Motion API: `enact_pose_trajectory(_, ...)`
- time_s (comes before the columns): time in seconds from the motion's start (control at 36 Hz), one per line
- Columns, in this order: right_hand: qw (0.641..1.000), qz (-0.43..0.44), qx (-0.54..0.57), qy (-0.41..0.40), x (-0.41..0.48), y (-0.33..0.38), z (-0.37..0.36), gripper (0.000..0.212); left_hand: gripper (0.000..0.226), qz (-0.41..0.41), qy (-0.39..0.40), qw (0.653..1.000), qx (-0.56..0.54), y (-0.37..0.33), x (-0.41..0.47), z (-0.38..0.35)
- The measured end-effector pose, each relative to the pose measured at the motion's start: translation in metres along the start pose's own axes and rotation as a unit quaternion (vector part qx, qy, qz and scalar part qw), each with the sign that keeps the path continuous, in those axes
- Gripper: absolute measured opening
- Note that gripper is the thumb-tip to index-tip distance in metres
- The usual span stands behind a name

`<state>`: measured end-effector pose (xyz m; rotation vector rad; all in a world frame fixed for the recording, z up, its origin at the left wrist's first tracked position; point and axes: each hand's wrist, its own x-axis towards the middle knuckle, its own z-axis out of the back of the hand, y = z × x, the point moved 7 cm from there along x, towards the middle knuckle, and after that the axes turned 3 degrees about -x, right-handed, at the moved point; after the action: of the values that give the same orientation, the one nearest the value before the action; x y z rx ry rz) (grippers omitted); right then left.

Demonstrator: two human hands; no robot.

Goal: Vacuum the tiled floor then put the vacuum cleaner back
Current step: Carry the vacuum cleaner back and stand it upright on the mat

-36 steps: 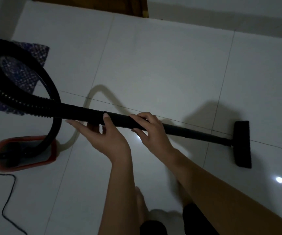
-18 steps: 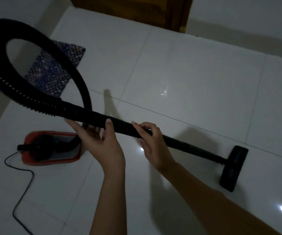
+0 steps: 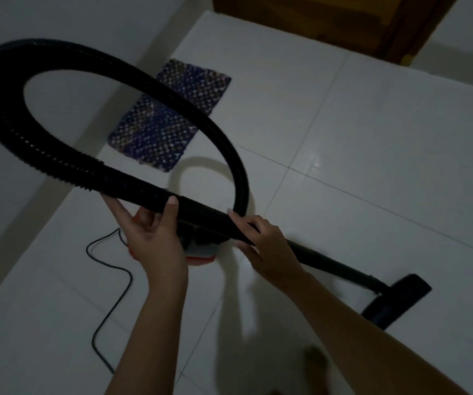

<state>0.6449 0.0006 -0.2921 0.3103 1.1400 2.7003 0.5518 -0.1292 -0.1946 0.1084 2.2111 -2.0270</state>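
Head view: the left hand (image 3: pixel 155 238) supports the black wand (image 3: pixel 209 218) from below, palm up, thumb pressed against the near side and fingers extended under the tube at the joint where the ribbed hose (image 3: pixel 92 81) meets the wand; the hand is only partly closed around it. The right hand (image 3: pixel 263 246) is clamped on the wand lower down, fingers wrapped over the top. The wand runs diagonally down and to the right, ending at the flat floor nozzle (image 3: pixel 397 300), which rests on the white tiled floor (image 3: pixel 372 138). The hose rises from the left hand, loops in a wide arc to the upper left, and descends behind the wand toward the vacuum body (image 3: pixel 201 253), a red and grey unit standing on the floor and largely hidden by the hands and wand. A black power cord (image 3: pixel 110 283) trails from the body across the tiles toward the lower left. A blue patterned mat (image 3: pixel 169 115) lies on the floor beyond the hose loop, near the wall. A wooden door (image 3: pixel 315 21) stands at the top edge of the view.
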Motion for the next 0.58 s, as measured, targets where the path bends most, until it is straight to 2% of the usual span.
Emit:
enact_pose_trajectory(0.08, 1.000, 0.019, -0.001, 0.014, 0.022, 0.017, -0.028, 0.056, 0.087, -0.025, -0.013, 1.000, 0.013, -0.002, 0.028, 0.023)
enact_pose_trajectory(0.28, 0.998, 0.024, -0.050, -0.024, 0.064, 0.046, -0.069, 0.045, 0.084, -0.044, -0.019, 0.999, 0.011, 0.008, 0.079, 0.044)
enact_pose_trajectory(0.36, 0.998, 0.030, -0.057, -0.026, 0.076, 0.048, -0.087, 0.044, 0.088, -0.048, -0.006, 0.999, 0.007, 0.020, 0.100, 0.060)
enact_pose_trajectory(0.44, 0.998, 0.021, -0.049, -0.029, 0.081, 0.047, -0.106, 0.043, 0.105, -0.053, 0.021, 0.998, 0.040, 0.037, 0.116, 0.073)
enact_pose_trajectory(0.58, 0.992, 0.016, -0.060, -0.110, 0.083, 0.032, -0.130, 0.042, 0.106, -0.048, 0.081, 0.995, 0.023, 0.071, 0.138, 0.087)
